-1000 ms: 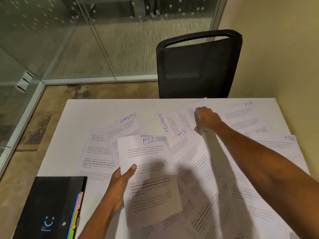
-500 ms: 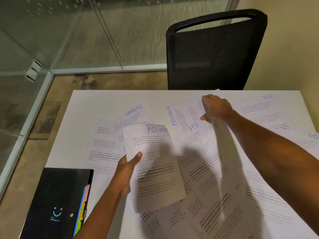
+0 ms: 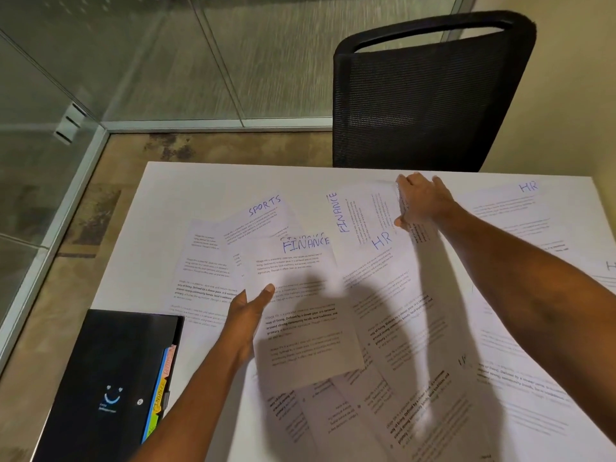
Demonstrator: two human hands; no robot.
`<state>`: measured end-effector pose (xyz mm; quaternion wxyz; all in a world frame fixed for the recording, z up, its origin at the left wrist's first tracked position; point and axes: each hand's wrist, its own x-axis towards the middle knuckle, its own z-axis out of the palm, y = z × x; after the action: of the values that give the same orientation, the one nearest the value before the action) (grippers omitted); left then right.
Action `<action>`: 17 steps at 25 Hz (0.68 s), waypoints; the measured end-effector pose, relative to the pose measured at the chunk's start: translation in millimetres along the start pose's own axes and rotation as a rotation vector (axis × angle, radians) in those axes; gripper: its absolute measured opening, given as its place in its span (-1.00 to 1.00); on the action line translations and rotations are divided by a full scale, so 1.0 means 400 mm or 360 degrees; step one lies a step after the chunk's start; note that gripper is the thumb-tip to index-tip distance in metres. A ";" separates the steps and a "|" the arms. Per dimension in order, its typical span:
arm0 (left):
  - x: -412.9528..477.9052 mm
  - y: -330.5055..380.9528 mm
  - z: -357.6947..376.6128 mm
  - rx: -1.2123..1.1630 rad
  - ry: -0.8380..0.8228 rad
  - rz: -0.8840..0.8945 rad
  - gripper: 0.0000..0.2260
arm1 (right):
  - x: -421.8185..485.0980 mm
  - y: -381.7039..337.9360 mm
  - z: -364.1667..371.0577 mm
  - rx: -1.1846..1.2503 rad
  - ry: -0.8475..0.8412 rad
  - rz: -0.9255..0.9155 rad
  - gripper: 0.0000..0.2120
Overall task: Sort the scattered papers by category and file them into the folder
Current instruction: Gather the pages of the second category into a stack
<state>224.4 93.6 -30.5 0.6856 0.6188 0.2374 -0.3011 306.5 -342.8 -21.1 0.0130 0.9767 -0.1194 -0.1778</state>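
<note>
My left hand (image 3: 248, 311) still holds the FINANCE sheet (image 3: 300, 311) above the scattered papers (image 3: 416, 328); my right hand (image 3: 421, 200) now pinches another sheet's (image 3: 411, 225) edge, lifted nearer the surface's far edge. Folder (image 3: 110, 385) stays at the near-left corner.

White table (image 3: 206, 185), rectangular, set with its right edge close against a plain cream wall (image 3: 566, 95). Black office chair (image 3: 430, 95) with mesh back and a slot-shaped opening at the top, placed at the far edge of the table, back facing the camera. Glass partition (image 3: 166, 55) along the far and left sides, divided by slim metal uprights and seated in a pale metal floor rail (image 3: 83, 181). Small metal fitting (image 3: 68, 125) fixed on the left pane. Floor (image 3: 233, 148) inside the room brown and mottled; grey streaked flooring visible beyond the glass. Lighting from above, casting soft dark shadows onto the table surface.
</note>
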 end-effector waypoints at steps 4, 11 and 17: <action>-0.021 0.009 0.007 -0.0019 0.0029 -0.0028 -0.56 | -0.014 -0.005 -0.026 0.0048 0.0076 0.0021 -0.11; -0.009 -0.017 -0.032 0.0089 0.0094 0.0011 -0.36 | -0.046 -0.007 -0.119 0.0174 0.0161 -0.0027 -0.73; -0.071 -0.008 -0.033 -0.0010 -0.0070 0.0080 -0.39 | -0.134 0.025 -0.253 0.0130 0.0314 -0.0157 -0.67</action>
<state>202.8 110.2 -14.4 0.7000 0.6156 0.2077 -0.2964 291.1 -341.5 92.7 -0.0238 0.9939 -0.0766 -0.0763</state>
